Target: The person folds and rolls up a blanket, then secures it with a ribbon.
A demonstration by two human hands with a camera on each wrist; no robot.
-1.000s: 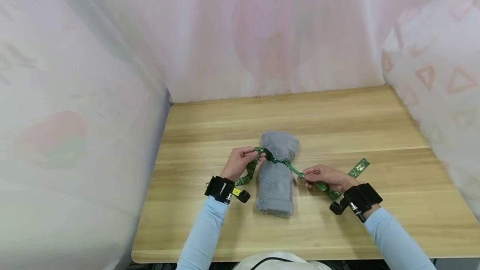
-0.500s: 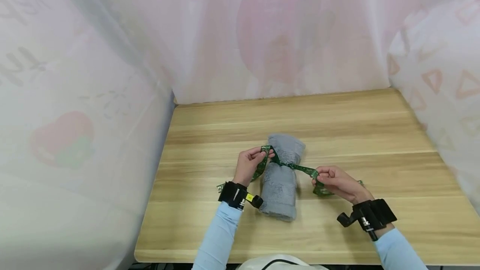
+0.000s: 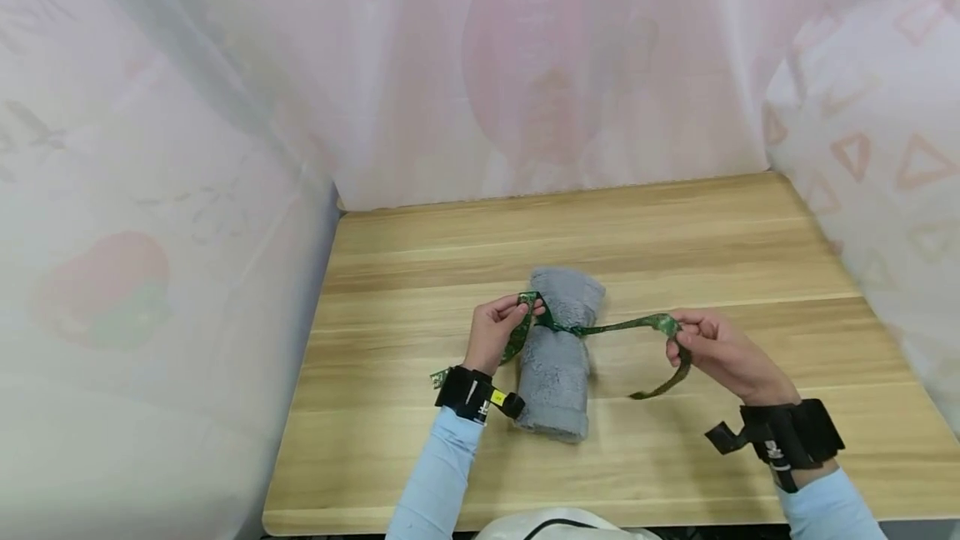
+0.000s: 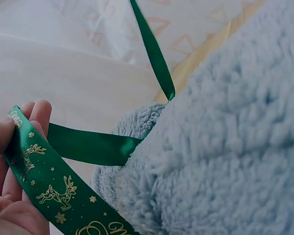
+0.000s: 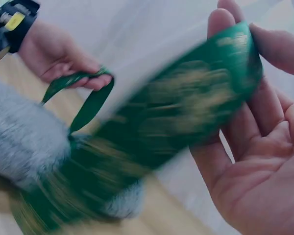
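A: Head view bright, soft even light through the pale curtains (image 3: 540,65), faint shadows on the table (image 3: 675,223), edges bowed by wide lens.

B: Left wrist sharp, towel (image 4: 225,147) close. Right wrist: ribbon (image 5: 186,112) smeared by motion blur, background washed out.

The ribbon (image 3: 600,328) is glossy green satin printed with gold. The rolled towel (image 3: 558,357) is thick, fuzzy grey cloth, matt and soft. The bench (image 3: 675,223) is smooth pale wood with visible grain and a slight sheen.
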